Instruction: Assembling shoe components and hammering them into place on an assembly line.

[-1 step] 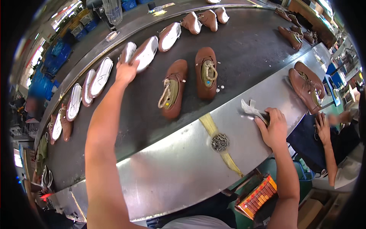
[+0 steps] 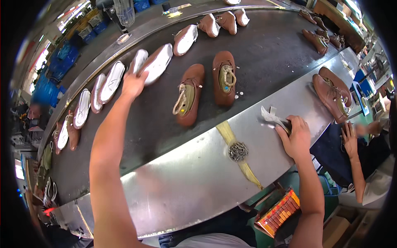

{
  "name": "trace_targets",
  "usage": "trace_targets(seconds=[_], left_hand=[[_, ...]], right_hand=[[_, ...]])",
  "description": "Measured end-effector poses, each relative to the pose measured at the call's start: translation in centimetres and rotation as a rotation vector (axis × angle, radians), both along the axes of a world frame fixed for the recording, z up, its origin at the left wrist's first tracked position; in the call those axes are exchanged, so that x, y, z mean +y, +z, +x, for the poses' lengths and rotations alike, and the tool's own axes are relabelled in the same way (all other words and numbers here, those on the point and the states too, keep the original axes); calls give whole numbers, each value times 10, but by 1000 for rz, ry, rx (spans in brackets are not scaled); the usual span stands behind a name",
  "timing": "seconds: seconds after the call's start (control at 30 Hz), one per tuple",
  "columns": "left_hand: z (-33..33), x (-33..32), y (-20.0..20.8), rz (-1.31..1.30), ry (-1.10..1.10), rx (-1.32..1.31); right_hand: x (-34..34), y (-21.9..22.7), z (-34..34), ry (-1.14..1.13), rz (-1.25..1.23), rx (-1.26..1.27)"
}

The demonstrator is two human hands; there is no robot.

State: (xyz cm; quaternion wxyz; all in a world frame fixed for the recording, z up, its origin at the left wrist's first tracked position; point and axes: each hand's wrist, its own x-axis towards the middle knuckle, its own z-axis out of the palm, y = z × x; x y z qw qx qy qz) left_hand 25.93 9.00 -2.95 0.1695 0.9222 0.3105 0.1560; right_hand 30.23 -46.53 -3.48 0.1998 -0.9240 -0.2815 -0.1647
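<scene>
- While the left hand (image 2: 133, 85) grips an upturned shoe (image 2: 159, 64) by its heel at the dark surface (image 2: 264, 53), the right hand (image 2: 298, 136) is wrapped round a metal-headed tool (image 2: 271, 116) over the steel ledge (image 2: 182, 177).
- Two upright shoes (image 2: 225, 78) stand nearer (white scraps (image 2: 241, 93) lie beside them).
- Small metal pieces (image 2: 238, 152) sit heaped on the ledge's yellow strip (image 2: 249, 175).
- Blue bins (image 2: 64, 58) fill the room's left side.

Left grip (image 2: 133, 84): near ends of white-soled shoes (image 2: 158, 66) hidden under it. Right grip (image 2: 297, 136): covers most of metal tool (image 2: 271, 117)'s handle. Left of right grip, metal bits (image 2: 238, 152) too small to identify. Far beyond both grips, pale shoe (image 2: 232, 1) cut by upper edge.
</scene>
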Motion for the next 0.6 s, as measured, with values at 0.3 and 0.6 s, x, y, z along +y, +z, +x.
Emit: trace_targets(seconds=[0.3,0.6], left_hand=[[-431,-123,96,-380,78,-51],[-536,-224,72,370,5,231]], right_hand=[[0,-2,-9,37,-29,-54],[-6,-3,-57,192,71,-329]])
